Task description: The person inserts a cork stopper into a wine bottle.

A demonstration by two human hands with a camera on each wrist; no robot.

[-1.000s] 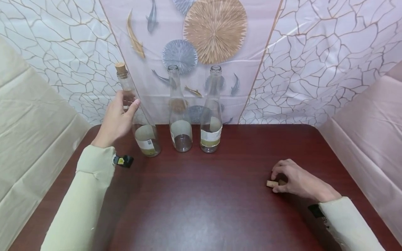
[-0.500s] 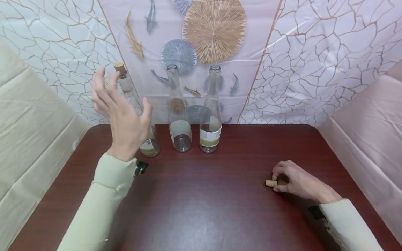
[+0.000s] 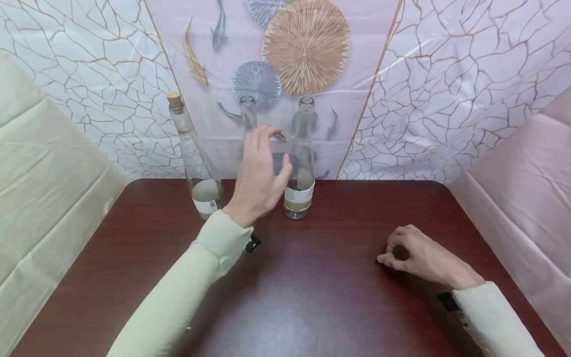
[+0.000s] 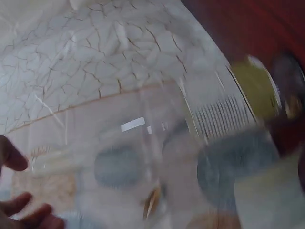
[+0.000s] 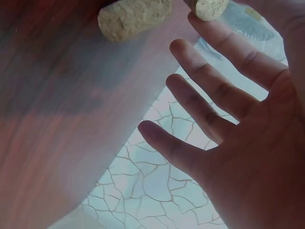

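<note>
My left hand (image 3: 259, 173) is raised before the middle glass bottle (image 3: 248, 110), thumb and fingers spread apart. It hides most of that bottle, whose mouth has no stopper. In the left wrist view a bottle label (image 4: 221, 112) shows large and blurred beyond my fingertips (image 4: 33, 214). At the table's right my right hand (image 3: 419, 258) pinches a cork (image 5: 212, 7) between thumb and forefinger, the other fingers spread. Another cork (image 5: 136, 19) lies on the table beneath that hand. The left bottle (image 3: 206, 201) has a cork stopper (image 3: 174, 98) in its mouth.
A third bottle (image 3: 298, 198), unstoppered, stands right of the middle one. All the bottles are near the back edge of the dark red table (image 3: 308, 277). Behind it hangs a patterned cloth (image 3: 428, 109), and pale cloth walls (image 3: 44, 198) flank both sides.
My left hand has let go of the corked left bottle and moved right to the middle bottle. The right hand stays in place, while the cork at its fingertips has tilted.
</note>
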